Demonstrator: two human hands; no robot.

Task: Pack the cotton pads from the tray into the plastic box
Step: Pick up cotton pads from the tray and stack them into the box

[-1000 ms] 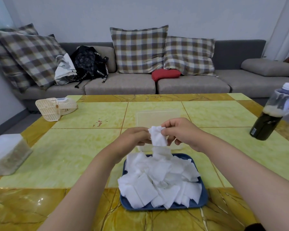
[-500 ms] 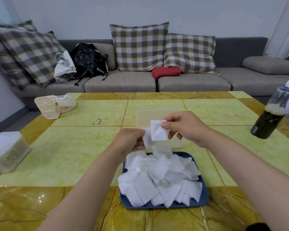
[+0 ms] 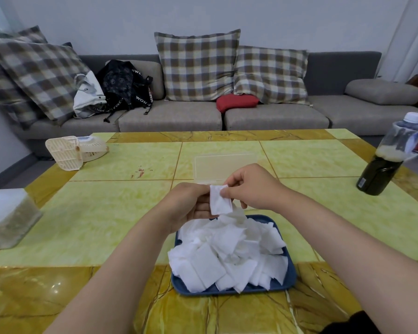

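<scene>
The left hand (image 3: 191, 203) cups a white cotton pad (image 3: 220, 200) from behind, its fingers curled against it. The right hand (image 3: 249, 186) pinches the pad's top edge, thumb and forefinger closed on it. Just below, loose pads (image 3: 227, 251) heap the blue tray (image 3: 290, 283). The clear plastic box (image 3: 223, 165) sits on the bench just beyond the hands, apparently with its lid up.

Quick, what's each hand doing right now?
Left hand: closed on the cotton pad.
Right hand: pinching the same cotton pad.
</scene>
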